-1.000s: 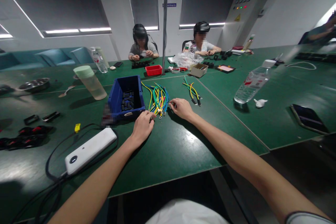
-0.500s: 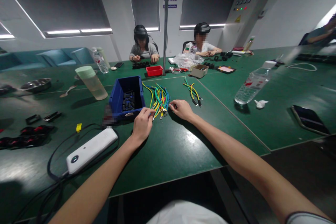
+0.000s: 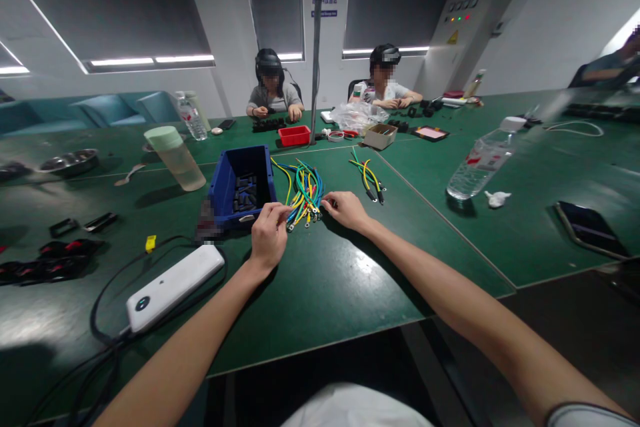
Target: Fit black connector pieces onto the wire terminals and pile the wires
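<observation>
The bundle of coloured wires [image 3: 304, 188] is laid on the green table [image 3: 325, 280], just right of the blue bin [image 3: 243, 188]; its long axis runs away from the person, with the terminal ends fanned out toward the hands. Both hands are set at that near end, the left hand [image 3: 267, 237] slightly below and left of it, the right hand [image 3: 346, 209] beside it on the right. The left grip is pinched, thumb against fingertips, on one wire end; the right fingertips are curled onto the terminals (whether anything is actually held there cannot be told). Both forearms are stretched forward, converging on the bundle. A smaller wire bunch [image 3: 369, 177] is left apart, further right.
</observation>
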The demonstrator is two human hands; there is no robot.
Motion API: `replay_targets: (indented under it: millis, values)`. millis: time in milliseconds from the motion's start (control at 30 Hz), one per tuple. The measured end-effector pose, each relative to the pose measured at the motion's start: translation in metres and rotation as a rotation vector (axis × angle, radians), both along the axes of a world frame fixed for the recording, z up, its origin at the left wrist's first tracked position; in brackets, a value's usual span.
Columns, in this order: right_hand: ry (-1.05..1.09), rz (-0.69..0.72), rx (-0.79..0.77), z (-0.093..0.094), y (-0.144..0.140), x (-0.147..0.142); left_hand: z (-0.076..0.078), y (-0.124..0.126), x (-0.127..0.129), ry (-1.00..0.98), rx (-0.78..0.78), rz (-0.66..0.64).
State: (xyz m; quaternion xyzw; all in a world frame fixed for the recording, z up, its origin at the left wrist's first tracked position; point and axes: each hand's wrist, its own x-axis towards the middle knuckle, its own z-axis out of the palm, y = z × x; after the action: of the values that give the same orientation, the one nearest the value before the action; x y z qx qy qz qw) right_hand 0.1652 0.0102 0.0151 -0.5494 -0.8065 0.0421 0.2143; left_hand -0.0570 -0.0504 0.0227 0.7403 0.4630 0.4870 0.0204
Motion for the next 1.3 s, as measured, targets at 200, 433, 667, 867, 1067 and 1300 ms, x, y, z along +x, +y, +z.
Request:
replay_targets:
  millis: [200, 433, 667, 867, 1067, 1300]
  values:
    - [-0.001, 0.017, -0.032, -0.001, 0.000, -0.001, 0.008, -0.003, -0.001, -0.017, 0.070, 0.051]
    - [-0.024, 0.012, -0.045, -0.004, 0.001, -0.002, 0.011, -0.005, -0.002, -0.047, 0.164, 0.059]
    - [-0.033, 0.028, -0.063, -0.003, 0.001, -0.001, 0.011, -0.003, -0.004, -0.104, 0.321, 0.010]
    - [-0.022, 0.030, -0.059, -0.003, 0.001, -0.001, 0.014, -0.003, -0.008, -0.173, 0.374, 0.025]
    - [0.040, 0.063, -0.013, -0.005, -0.001, -0.004, 0.013, -0.003, -0.008, -0.220, 0.433, 0.011]
    - [0.016, 0.097, 0.005, -0.006, -0.004, -0.008, 0.018, -0.003, -0.012, -0.238, 0.517, 0.042]
